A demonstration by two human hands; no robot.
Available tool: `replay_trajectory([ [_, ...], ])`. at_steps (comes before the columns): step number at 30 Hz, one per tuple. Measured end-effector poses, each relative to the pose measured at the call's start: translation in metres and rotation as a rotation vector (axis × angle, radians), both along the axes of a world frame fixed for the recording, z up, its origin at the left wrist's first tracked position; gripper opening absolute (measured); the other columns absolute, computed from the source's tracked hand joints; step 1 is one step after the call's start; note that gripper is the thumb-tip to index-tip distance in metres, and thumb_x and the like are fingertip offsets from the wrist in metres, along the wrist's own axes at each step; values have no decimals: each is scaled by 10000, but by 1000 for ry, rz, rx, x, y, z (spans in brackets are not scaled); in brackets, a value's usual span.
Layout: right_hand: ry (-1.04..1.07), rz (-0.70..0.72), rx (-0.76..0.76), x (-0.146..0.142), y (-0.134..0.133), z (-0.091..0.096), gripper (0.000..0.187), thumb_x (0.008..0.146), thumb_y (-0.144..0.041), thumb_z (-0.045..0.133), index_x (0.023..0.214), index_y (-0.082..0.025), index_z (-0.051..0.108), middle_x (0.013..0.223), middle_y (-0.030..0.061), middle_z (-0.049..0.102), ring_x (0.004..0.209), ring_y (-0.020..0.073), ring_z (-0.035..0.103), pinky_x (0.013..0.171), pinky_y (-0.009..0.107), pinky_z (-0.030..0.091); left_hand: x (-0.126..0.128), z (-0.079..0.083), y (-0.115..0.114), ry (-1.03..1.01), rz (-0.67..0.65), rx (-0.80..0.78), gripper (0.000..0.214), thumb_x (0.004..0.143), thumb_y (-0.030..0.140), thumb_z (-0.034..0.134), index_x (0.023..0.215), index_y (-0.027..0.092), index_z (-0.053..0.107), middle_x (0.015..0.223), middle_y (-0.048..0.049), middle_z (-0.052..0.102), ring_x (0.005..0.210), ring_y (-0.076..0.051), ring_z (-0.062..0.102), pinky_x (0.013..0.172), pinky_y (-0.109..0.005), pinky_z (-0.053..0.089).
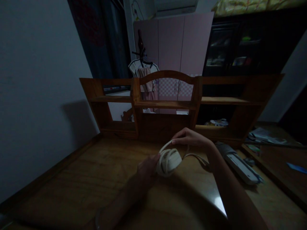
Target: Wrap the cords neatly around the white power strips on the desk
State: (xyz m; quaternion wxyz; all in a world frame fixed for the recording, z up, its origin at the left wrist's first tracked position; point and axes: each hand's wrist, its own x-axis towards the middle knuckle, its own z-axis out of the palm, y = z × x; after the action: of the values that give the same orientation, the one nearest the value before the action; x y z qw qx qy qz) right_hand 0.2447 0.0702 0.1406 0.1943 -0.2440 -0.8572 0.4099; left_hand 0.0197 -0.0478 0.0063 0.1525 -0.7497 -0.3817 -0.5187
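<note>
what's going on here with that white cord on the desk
A person holds a bundle of white coiled cord just above a glossy wooden desk. The left hand grips the bundle from the side, and the right hand pinches one loop above it. A loose strand runs off behind the right wrist. A long white power strip lies beside that forearm. The room is dim.

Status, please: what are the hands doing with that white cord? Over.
Left hand grips coiled white cord. Right hand pinches its top loop. Power strip on desk, beside right forearm.
</note>
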Motion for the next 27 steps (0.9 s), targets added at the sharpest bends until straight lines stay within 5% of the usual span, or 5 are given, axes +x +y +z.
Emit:
replay_trajectory([
  [7,11,-102,114,-27,14,-27,511,835,-558,514,994,-116,714,797,22,664,694,143,536,617,228,386,17,18,14,-591,123,-381,745,738,335,706,1392,249,360,1236,-67,599,1130,-251,574,912,-336,493],
  [11,-56,-198,319,-37,11,-32,374,894,-422,482,924,-123,704,812,36,673,738,149,569,650,227,379,9,23,23,-800,48,-453,718,709,337,741,1344,237,423,1215,-79,603,1113,-246,576,945,-350,460],
  [18,-317,-272,500,-40,0,-29,223,843,-202,509,1015,-184,649,923,68,692,821,164,634,671,220,382,-8,15,37,-1009,-98,-588,600,690,347,749,1232,211,528,1100,-79,661,959,-218,641,834,-315,490],
  [27,-613,-507,620,-25,-17,-9,188,859,-202,489,943,-169,653,904,119,675,813,225,644,611,268,360,-22,-5,50,-1272,-88,-664,578,623,376,792,1135,206,586,1041,-72,677,833,-181,661,733,-287,500],
])
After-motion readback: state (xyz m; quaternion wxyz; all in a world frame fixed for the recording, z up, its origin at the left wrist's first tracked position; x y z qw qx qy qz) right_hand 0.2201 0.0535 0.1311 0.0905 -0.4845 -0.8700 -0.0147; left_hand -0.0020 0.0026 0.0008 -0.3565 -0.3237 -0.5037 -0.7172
